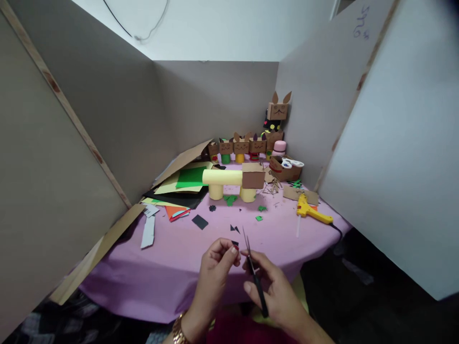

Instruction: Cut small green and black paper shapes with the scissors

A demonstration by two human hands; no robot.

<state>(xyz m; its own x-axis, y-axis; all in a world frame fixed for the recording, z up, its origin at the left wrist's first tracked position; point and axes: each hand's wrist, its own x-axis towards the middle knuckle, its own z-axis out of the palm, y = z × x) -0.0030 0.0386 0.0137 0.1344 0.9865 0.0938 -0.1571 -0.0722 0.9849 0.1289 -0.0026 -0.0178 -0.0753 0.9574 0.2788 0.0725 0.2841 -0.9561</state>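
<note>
Near the table's front edge, my left hand (pixel 217 265) is closed in a pinch on a small piece of black paper (pixel 234 242). Most of that piece is hidden by the fingertips. Close beside it, my right hand (pixel 278 289) grips black-handled scissors (pixel 258 290), their blades pointing up and slightly apart. Just beyond the hands lie small black triangular scraps (pixel 234 229) and a black paper rectangle (pixel 200 221). Farther back stands a pale yellow tube figure (pixel 222 177) on short tube legs, with a brown cardboard box (pixel 253 176) at its right end.
Coloured paper sheets (pixel 193 177) and cardboard are piled at left. A yellow glue gun (pixel 311 210) lies at right, near a cardboard box (pixel 285 169) holding white-handled scissors (pixel 292 163). Several cat-faced figures (pixel 241 147) line the back. Grey panels (pixel 222 95) enclose the pink-covered table (pixel 172 272).
</note>
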